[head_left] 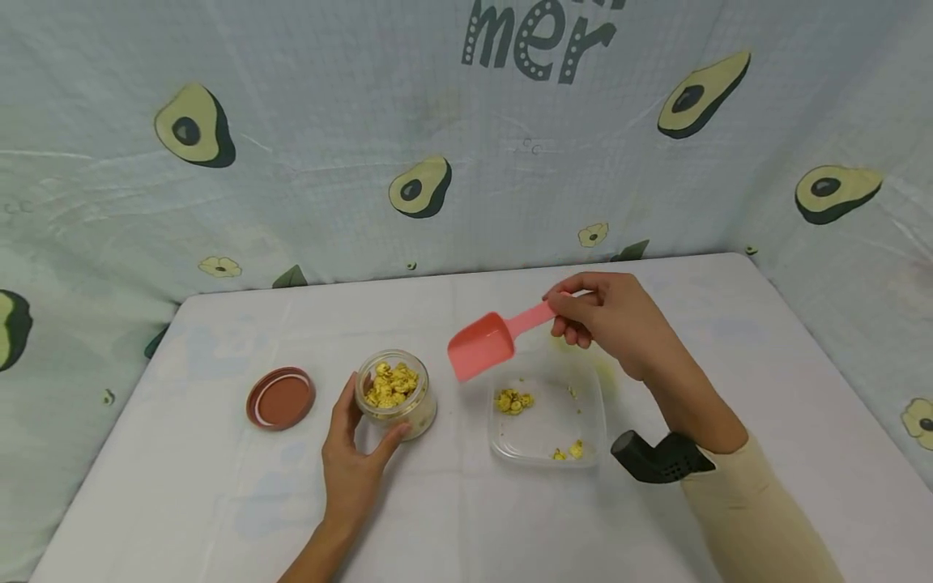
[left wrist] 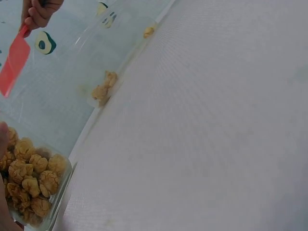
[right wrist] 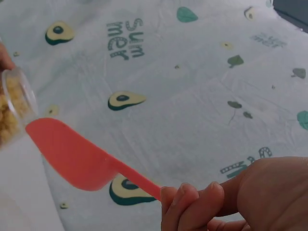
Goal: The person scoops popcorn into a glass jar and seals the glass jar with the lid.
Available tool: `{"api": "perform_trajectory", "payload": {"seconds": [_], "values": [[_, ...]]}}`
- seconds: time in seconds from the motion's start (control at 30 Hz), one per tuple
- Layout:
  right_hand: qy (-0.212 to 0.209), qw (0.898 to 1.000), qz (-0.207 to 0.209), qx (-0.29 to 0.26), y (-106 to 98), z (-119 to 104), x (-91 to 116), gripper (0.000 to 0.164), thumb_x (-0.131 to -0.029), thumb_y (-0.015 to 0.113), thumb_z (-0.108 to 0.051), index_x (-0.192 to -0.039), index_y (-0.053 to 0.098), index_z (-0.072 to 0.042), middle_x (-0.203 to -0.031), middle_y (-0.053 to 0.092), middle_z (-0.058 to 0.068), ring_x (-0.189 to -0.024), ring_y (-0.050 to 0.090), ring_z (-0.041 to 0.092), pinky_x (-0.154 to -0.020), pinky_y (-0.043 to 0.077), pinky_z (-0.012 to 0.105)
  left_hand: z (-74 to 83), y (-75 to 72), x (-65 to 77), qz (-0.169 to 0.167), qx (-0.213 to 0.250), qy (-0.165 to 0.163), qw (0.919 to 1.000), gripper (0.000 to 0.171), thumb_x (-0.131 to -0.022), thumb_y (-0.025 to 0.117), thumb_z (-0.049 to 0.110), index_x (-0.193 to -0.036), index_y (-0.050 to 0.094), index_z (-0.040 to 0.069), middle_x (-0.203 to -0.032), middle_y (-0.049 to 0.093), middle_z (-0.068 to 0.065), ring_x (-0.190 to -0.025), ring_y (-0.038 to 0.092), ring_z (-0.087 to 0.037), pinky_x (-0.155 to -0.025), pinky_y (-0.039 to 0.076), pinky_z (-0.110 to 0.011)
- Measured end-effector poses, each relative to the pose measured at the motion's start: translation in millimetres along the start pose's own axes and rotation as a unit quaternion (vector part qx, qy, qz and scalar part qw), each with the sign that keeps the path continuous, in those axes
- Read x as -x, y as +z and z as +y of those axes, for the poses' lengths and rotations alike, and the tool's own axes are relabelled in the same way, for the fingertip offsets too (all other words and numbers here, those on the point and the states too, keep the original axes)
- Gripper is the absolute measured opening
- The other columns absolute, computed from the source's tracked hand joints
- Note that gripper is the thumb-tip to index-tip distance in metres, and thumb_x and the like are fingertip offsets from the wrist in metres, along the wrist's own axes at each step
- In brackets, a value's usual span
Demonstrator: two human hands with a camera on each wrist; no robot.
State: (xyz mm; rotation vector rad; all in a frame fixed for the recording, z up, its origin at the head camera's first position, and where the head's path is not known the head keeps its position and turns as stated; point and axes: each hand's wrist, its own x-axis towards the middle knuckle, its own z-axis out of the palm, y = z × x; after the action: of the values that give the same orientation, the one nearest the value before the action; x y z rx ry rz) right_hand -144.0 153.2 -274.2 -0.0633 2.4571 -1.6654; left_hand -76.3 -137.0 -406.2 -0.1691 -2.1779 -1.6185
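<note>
My right hand (head_left: 608, 320) pinches the handle of a pink scoop (head_left: 483, 346), held above the table between the jar and the plastic container. No popcorn shows in the scoop's bowl. The left hand (head_left: 357, 461) curls its thumb and fingers round a glass jar (head_left: 419, 417) filled with yellow popcorn (head_left: 392, 384) up near the rim. In the left wrist view, popcorn pieces (left wrist: 31, 175) press against the jar's clear wall. To the right stands a clear plastic container (head_left: 535, 453) with a small cluster of popcorn (head_left: 513, 402) and a few crumbs on its bottom.
A reddish-brown jar lid (head_left: 280, 398) lies inner side up, left of the jar. White cloth covers the table (head_left: 219, 494). Behind and at the sides hangs an avocado-print curtain (head_left: 313, 105). A black strap-like device (head_left: 659, 457) sits on the right wrist.
</note>
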Motion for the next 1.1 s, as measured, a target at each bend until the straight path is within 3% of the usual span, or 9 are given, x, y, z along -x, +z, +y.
{"api": "perform_trajectory", "payload": {"seconds": [0.33,0.57,0.77,0.93,1.1], "values": [[0.037,0.999,0.0,0.003,-20,50,30,0.036,-0.085,0.058,-0.035,-0.1,0.057,-0.002,-0.075,0.06,0.019,-0.057,0.053,0.02,-0.053,0.048,0.028,-0.1,-0.6,0.5,0.001,-0.005,-0.001,1.0,0.083,-0.065,0.076,-0.004,-0.135,0.032,-0.001,-0.132,0.041,-0.012,-0.115,0.044,-0.028,-0.1,0.03,-0.02],[0.053,0.998,-0.027,-0.021,-19,81,45,0.035,-0.085,0.059,-0.031,-0.1,0.055,0.001,-0.072,0.06,0.02,-0.054,0.051,0.017,-0.049,0.047,0.03,-0.5,0.1,3.1,-0.002,-0.011,-0.003,0.9999,0.082,-0.066,0.075,-0.002,-0.136,0.032,0.0,-0.133,0.04,-0.012,-0.115,0.044,-0.028,-0.1,0.029,-0.019],[0.073,0.995,-0.05,-0.039,-14,96,46,0.034,-0.086,0.06,-0.027,-0.101,0.054,0.003,-0.07,0.06,0.017,-0.056,0.053,0.019,-0.052,0.049,0.032,-0.8,-0.6,3.4,-0.004,-0.009,-0.004,0.9999,0.082,-0.066,0.075,-0.002,-0.136,0.031,0.0,-0.134,0.04,-0.01,-0.116,0.043,-0.024,-0.1,0.029,-0.021],[0.067,0.994,-0.081,-0.011,-13,100,45,0.035,-0.085,0.06,-0.028,-0.102,0.054,0.002,-0.071,0.061,0.019,-0.059,0.057,0.025,-0.057,0.053,0.037,-0.2,-0.5,3.4,-0.003,-0.009,-0.003,0.9999,0.082,-0.067,0.075,-0.003,-0.136,0.031,0.0,-0.133,0.04,-0.01,-0.115,0.044,-0.024,-0.1,0.029,-0.02],[0.048,0.992,-0.094,0.063,-15,103,47,0.035,-0.083,0.06,-0.036,-0.098,0.056,-0.004,-0.066,0.06,0.017,-0.05,0.053,0.023,-0.048,0.049,0.036,-0.2,0.1,3.3,-0.003,-0.009,0.002,1.0,0.082,-0.067,0.075,-0.003,-0.136,0.031,0.0,-0.133,0.04,-0.012,-0.115,0.044,-0.027,-0.1,0.029,-0.02]]}}
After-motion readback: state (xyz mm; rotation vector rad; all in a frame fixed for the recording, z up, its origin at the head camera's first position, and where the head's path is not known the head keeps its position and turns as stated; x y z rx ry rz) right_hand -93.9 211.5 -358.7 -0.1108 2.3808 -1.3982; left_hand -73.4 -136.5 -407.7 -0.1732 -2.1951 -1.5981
